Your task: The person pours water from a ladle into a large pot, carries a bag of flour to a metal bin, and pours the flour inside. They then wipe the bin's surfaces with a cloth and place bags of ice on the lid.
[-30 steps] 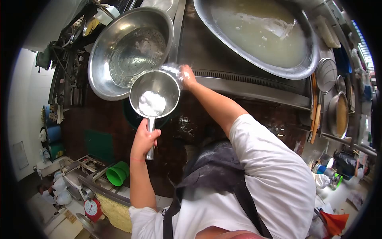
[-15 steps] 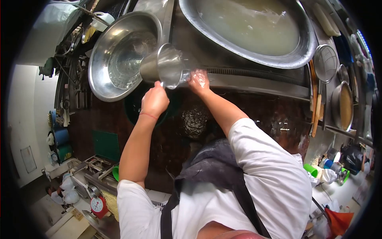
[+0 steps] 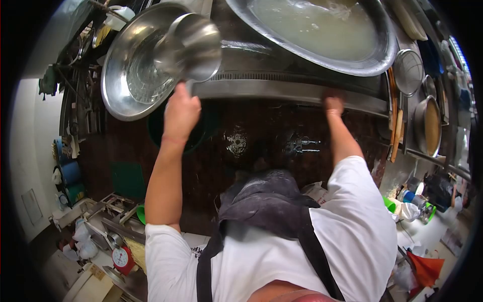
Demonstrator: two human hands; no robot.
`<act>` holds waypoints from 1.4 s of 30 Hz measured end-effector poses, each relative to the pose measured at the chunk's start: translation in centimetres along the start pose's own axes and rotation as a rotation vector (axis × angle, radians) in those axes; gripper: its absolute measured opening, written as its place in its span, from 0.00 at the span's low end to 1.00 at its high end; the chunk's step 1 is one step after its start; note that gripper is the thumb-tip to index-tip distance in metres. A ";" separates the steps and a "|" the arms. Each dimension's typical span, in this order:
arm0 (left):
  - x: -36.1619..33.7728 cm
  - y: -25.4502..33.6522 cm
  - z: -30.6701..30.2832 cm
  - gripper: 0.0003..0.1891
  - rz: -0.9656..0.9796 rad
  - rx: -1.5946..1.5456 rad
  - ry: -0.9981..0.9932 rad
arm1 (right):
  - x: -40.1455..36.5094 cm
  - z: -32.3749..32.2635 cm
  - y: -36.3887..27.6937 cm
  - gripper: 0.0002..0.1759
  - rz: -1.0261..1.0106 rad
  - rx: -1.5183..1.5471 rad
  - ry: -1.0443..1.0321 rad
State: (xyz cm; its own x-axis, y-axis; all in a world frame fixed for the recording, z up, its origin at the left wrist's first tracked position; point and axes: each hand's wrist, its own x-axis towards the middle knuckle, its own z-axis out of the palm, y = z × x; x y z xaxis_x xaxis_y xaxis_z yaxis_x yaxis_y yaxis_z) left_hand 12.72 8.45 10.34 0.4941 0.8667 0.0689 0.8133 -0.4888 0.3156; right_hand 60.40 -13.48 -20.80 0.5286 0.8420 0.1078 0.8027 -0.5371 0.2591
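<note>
The left hand (image 3: pixel 182 111) is closed around the handle of the pot (image 3: pixel 201 48) at the right side of the bowl (image 3: pixel 114 75), likely to steady it, while the right hand (image 3: pixel 333 104), too blurred to tell its finger state, is well right of the bowl

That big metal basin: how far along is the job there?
Done: the big basin already holds cloudy liquid.
In hand: the left hand grips a metal pan, seen against the smaller bowl.
Left: seemingly clear liquid in that bowl; whether it's needed, I can't tell.
</note>
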 end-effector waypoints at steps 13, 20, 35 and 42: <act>-23.4 -22.7 -1.2 0.11 -1.055 -0.951 0.236 | 1.6 -17.0 -37.4 0.23 -0.316 0.476 0.085; -19.8 -31.7 11.2 0.20 -1.127 -0.726 -0.308 | 3.4 -17.8 -45.8 0.23 -0.402 0.405 0.073; -11.1 -39.8 39.7 0.19 -0.785 -0.020 -0.763 | 3.8 -17.9 -46.3 0.19 -0.396 0.431 -0.012; -10.5 -43.2 50.2 0.20 -0.427 -0.044 -0.507 | 4.0 -16.8 -46.2 0.17 -0.441 0.409 0.052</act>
State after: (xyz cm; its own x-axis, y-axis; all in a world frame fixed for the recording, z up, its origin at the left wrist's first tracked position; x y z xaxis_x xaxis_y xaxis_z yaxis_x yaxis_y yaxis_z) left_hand -12.16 15.47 -51.49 0.2231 0.8239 -0.5210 0.9617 -0.0988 0.2555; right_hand 20.77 15.56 -16.18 0.1155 0.9856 0.1236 0.9897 -0.1037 -0.0986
